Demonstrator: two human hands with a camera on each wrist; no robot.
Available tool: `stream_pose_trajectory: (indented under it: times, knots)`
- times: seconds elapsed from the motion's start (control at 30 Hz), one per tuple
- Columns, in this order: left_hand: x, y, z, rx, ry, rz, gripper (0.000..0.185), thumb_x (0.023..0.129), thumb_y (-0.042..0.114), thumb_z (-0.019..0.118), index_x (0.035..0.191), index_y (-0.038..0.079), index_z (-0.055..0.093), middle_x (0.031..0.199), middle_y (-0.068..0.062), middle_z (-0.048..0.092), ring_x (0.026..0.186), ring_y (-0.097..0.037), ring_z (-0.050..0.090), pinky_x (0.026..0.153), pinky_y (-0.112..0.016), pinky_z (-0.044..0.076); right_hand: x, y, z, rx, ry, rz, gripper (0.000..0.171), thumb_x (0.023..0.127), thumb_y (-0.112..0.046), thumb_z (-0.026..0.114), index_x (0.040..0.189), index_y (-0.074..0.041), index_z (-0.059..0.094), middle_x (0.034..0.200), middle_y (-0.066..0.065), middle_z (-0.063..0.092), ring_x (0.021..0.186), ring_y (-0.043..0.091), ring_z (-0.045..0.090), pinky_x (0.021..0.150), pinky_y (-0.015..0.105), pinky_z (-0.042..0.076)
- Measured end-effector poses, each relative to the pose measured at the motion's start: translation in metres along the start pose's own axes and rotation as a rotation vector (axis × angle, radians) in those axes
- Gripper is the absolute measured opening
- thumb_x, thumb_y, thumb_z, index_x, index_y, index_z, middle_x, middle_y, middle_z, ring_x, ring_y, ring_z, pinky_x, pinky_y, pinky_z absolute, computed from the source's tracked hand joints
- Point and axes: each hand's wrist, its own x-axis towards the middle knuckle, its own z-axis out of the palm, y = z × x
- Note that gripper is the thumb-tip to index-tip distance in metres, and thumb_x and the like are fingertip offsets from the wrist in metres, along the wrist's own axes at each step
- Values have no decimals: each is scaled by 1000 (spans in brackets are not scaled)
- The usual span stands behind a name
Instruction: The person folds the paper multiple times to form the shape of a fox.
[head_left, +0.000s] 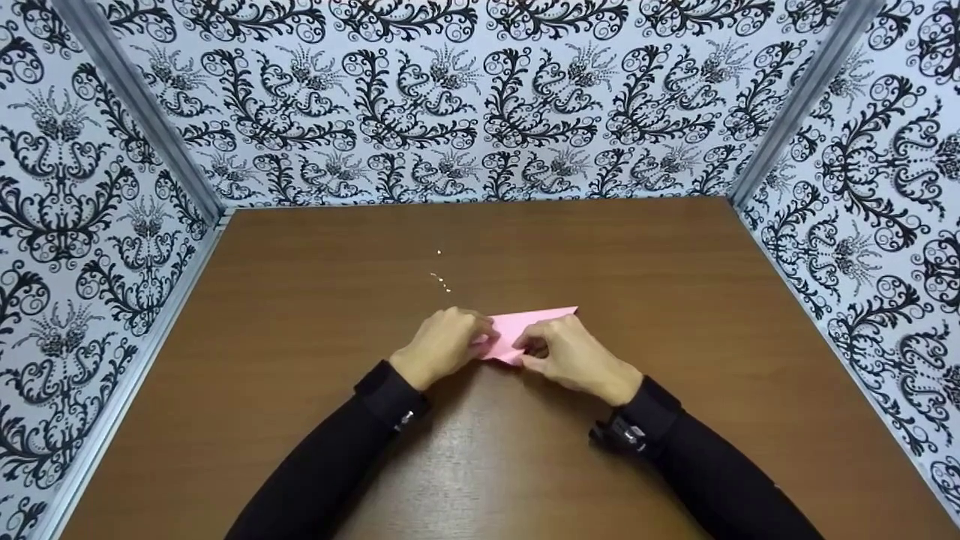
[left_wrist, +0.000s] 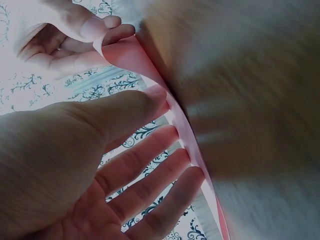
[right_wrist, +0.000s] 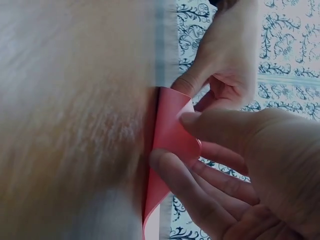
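Observation:
A folded piece of pink paper [head_left: 511,327] lies on the brown table between the two hands, its far right corner pointing away. At its left end, my left hand [head_left: 442,341] holds it with thumb and fingertips. My right hand [head_left: 577,356] pinches the paper's near edge between thumb and curled fingers. In the left wrist view, the pink paper [left_wrist: 132,56] curls up where the right hand grips it, and the left fingertips touch its edge. From the right wrist, the pink paper [right_wrist: 170,122] shows a lifted, bent flap under the right thumb.
The brown table [head_left: 315,285] has a few small pale specks [head_left: 441,280] beyond the hands. Patterned black-and-white panels [head_left: 450,97] stand at the back and both sides, with grey metal posts [head_left: 806,105] at the corners.

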Motion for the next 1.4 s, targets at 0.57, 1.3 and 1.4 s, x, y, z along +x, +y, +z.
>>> stream_pose_trajectory:
  times: [0.57, 1.3, 1.4]
  knots:
    - [0, -5, 1, 17, 40, -4, 10, 106, 5, 85, 114, 6, 91, 117, -14, 89, 107, -36, 87, 90, -59, 72, 3, 6, 1, 30, 20, 44, 3, 105, -13, 91, 102, -13, 91, 92, 3, 89, 81, 14, 81, 75, 36, 68]
    - [3, -6, 0, 25, 31, -20, 9, 105, 4, 84, 110, 9, 91, 112, -13, 88, 103, -37, 87, 90, -59, 71, 23, 12, 0, 100, 6, 222, 8, 109, -18, 87, 110, -10, 86, 89, 6, 86, 63, 8, 74, 61, 17, 54]
    - [4, -8, 1, 19, 33, -23, 9, 106, 3, 83, 109, 7, 90, 111, -13, 88, 104, -38, 87, 92, -59, 71, 28, 14, 1, 74, 3, 249, 9, 109, -19, 87, 109, -10, 87, 92, 5, 87, 65, 3, 72, 65, 19, 55]
